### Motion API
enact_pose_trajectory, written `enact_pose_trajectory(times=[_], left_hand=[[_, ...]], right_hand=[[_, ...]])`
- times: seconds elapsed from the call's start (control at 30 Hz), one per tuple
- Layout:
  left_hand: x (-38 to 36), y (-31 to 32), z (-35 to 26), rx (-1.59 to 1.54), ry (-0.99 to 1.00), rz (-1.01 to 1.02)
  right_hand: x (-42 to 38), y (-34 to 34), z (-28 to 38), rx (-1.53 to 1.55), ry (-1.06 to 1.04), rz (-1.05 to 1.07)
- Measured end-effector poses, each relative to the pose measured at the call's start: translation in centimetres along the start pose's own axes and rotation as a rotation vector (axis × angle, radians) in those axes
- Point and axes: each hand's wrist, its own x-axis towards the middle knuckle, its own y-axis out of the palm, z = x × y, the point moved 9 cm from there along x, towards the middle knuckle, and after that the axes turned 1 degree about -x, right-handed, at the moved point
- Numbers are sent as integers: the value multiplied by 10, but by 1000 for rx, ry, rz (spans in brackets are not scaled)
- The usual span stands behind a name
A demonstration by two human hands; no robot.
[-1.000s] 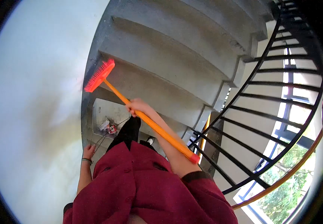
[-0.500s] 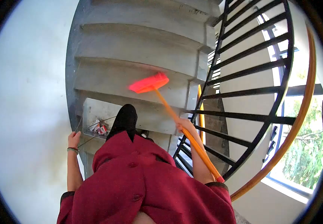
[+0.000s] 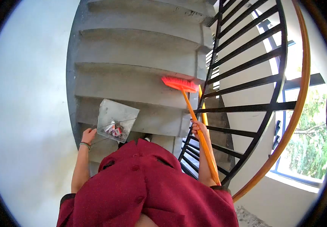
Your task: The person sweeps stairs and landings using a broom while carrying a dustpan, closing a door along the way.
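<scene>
My right hand (image 3: 200, 128) is wrapped round the orange handle of a broom (image 3: 208, 155), whose upper end runs back along my forearm. Its red bristle head (image 3: 179, 83) rests against the stair at the railing side, at the right end of a step. On the left, my left hand (image 3: 89, 136) is closed on the thin wire handle of a pale dustpan (image 3: 120, 109). The dustpan is tilted over the steps, with crumpled litter (image 3: 115, 130) and dark dirt lying in its near part.
Grey concrete stairs (image 3: 133, 49) curve along a white wall (image 3: 31, 113) on the left. A black metal railing (image 3: 243, 108) with a wooden handrail (image 3: 284, 147) bounds the right side. Beyond it is a bright window (image 3: 307, 132). One of my shoes (image 3: 147, 137) shows partly below the dustpan.
The broom head has moved right along the step to the railing. The dustpan has shifted right and up with my left hand. My raised foot has gone down behind the dustpan.
</scene>
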Motion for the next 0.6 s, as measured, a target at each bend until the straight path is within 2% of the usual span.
enact_pose_trajectory(times=[0.07, 0.23, 0.33, 0.37, 0.4, 0.47, 0.57, 0.6], left_hand=[[0, 5, -8, 6, -6, 25], [8, 7, 2, -125, 19, 106], [10, 4, -3, 3, 10, 158], [6, 0, -1, -4, -1, 159], [5, -5, -1, -52, 3, 167], [8, -9, 4, -101, 3, 171], [-8, -24, -12, 31, -25, 215], [-8, -30, -7, 26, -35, 206]], right_hand=[[-12, 19, -19, 18, 40, 29], [-64, 85, -103, 431, 128, 247], [-100, 134, -168, 525, 321, 320], [-116, 152, -187, 483, 403, 373], [-130, 161, -200, 226, 378, 253], [-126, 152, -228, -225, 381, 210], [-130, 159, -225, -318, 301, 143], [-150, 204, -206, -138, 314, 248]])
